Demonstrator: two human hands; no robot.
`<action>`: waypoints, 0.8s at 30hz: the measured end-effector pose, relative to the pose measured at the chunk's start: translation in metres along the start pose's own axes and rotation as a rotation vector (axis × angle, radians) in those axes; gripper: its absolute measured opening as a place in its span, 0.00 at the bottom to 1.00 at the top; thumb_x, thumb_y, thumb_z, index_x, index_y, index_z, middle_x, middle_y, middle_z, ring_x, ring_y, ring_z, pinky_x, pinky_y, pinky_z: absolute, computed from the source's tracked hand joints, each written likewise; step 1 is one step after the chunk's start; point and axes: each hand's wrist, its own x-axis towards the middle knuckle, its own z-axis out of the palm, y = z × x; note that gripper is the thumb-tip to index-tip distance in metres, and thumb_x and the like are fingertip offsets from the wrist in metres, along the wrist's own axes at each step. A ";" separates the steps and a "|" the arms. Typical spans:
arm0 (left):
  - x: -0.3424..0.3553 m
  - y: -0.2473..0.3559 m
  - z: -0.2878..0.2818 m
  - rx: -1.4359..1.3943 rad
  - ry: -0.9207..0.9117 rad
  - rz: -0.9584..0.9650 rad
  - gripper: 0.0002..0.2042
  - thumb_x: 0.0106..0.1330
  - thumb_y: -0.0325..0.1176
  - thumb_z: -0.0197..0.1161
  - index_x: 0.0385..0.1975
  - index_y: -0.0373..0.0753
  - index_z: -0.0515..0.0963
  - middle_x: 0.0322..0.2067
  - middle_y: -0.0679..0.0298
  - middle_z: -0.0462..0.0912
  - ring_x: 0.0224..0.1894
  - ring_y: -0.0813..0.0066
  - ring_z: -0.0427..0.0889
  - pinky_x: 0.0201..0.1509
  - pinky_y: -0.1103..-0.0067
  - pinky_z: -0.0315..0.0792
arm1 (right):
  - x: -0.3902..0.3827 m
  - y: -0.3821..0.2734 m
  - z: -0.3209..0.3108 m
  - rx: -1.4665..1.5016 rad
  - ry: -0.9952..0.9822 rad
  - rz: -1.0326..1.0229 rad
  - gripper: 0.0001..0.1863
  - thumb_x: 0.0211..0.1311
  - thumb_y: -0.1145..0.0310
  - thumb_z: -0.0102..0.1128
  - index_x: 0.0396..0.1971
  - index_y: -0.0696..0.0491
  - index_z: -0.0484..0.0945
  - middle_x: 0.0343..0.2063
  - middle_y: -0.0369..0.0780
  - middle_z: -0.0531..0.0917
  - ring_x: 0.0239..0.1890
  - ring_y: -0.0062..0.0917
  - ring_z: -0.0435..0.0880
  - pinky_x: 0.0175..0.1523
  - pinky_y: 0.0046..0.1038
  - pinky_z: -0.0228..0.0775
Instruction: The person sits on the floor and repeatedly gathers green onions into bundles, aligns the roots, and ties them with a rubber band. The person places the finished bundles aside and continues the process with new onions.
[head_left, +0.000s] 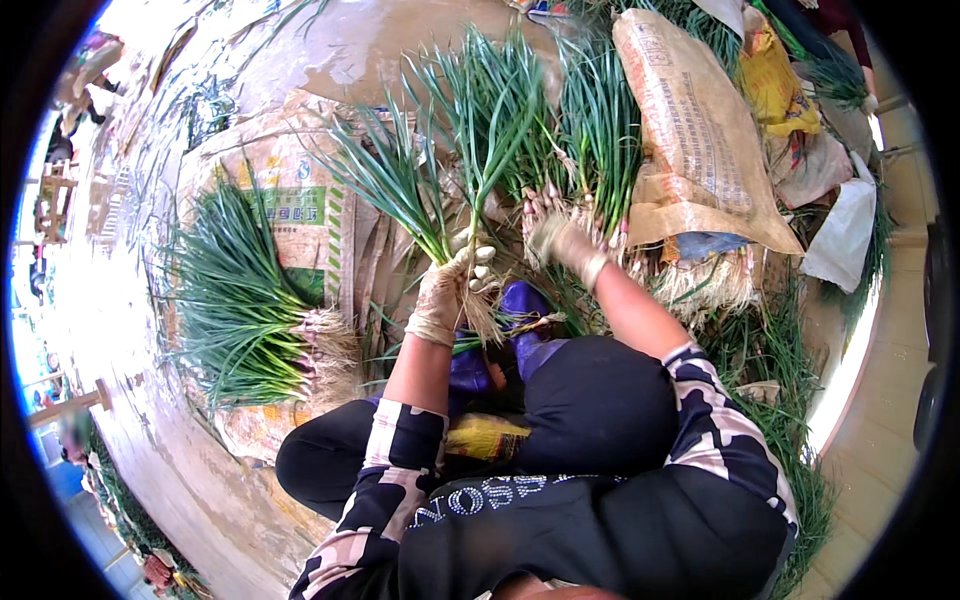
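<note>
My left hand [440, 298], in a pale, soiled glove, is closed around a small bunch of spring onions [405, 205]. Their white bulbs [481, 268] and stringy roots show beside the fingers, and the green leaves fan upward. My right hand [565, 245], gloved too, reaches to the bulb end of a larger pile of spring onions [598, 130] in front of me. Its fingers are slightly blurred and partly lost among the pinkish bulbs, so their grip cannot be made out. To my left lies another stack of spring onions [235, 300], roots lined up toward me.
A tan woven sack [690, 130] lies over onions at the right, roots [710, 285] poking out below it. Printed sacking [305, 205] is spread under the left stack. Loose green leaves [770, 350] litter the right side. My purple boots [522, 310] stand close below my hands.
</note>
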 end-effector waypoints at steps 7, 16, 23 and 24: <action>-0.012 0.002 -0.019 -0.008 0.007 -0.051 0.15 0.63 0.31 0.53 0.48 0.32 0.67 0.31 0.60 0.78 0.23 0.80 0.76 0.19 0.91 0.68 | -0.013 -0.039 0.014 -0.327 0.007 0.079 0.19 0.60 0.52 0.48 0.32 0.54 0.76 0.29 0.40 0.79 0.27 0.25 0.76 0.38 0.29 0.68; -0.012 -0.014 0.004 0.389 0.179 0.063 0.08 0.63 0.31 0.53 0.38 0.35 0.71 0.24 0.62 0.79 0.19 0.82 0.74 0.18 0.90 0.65 | 0.018 -0.025 0.058 0.029 -0.431 -0.198 0.11 0.60 0.61 0.51 0.31 0.52 0.76 0.23 0.37 0.77 0.25 0.23 0.74 0.32 0.21 0.66; -0.024 0.014 0.030 -0.400 -0.265 -0.075 0.22 0.64 0.31 0.49 0.58 0.37 0.56 0.23 0.67 0.68 0.13 0.87 0.59 0.15 0.91 0.58 | 0.042 -0.008 0.000 0.888 0.306 -0.014 0.07 0.55 0.77 0.49 0.22 0.57 0.77 0.25 0.40 0.80 0.27 0.24 0.79 0.35 0.25 0.72; -0.026 0.017 0.031 -0.434 -0.341 -0.023 0.26 0.64 0.31 0.50 0.60 0.38 0.51 0.25 0.68 0.68 0.15 0.87 0.60 0.16 0.90 0.59 | 0.047 -0.002 -0.005 0.356 -0.020 -0.267 0.06 0.53 0.77 0.50 0.22 0.58 0.76 0.24 0.40 0.80 0.22 0.22 0.77 0.26 0.25 0.72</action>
